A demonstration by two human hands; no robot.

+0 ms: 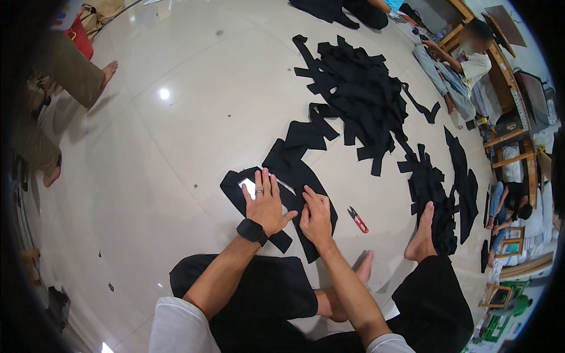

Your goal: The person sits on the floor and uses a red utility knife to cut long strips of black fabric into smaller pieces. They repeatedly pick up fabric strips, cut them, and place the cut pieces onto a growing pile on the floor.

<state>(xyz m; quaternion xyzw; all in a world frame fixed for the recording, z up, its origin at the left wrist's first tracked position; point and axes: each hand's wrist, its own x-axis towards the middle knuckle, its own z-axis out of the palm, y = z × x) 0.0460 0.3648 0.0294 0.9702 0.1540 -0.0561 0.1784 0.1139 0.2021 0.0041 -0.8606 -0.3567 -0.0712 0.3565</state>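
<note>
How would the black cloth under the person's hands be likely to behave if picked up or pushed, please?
The black cloth would probably hang limp, since it lies flat in bends and folds. It looks thin, so it is likely light for its size. If pushed, it may slide easily, because the floor looks smooth and shiny.

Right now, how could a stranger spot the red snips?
On the pale floor, find the big black fabric heap. Come down toward the camera wearer's right hand; just to its right lie the snips. Red colouring sets them apart from the black strips nearby.
</note>
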